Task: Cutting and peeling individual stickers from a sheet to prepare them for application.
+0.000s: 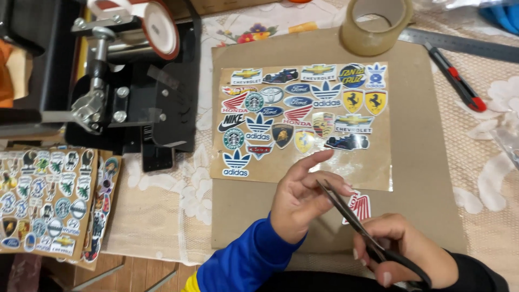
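Gripping black scissors (373, 238), our right hand (405, 251) has fingers closed through the handles, blades reaching up-left. Our left hand (303, 197) pinches a small red-and-white sticker (361, 207) just beside the blades, over the cardboard (427, 178). Beyond lies a glossy sticker sheet (305, 116). Farther off we note a tape roll (376, 24), a red cutter (457, 81), a ruler (465, 44), and a black press (130, 81) at left.

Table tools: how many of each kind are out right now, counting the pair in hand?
Scissors, held in the right hand: 1
Tape roll: 1
Utility knife: 1
Steel ruler: 1
Press machine: 1
Total: 5
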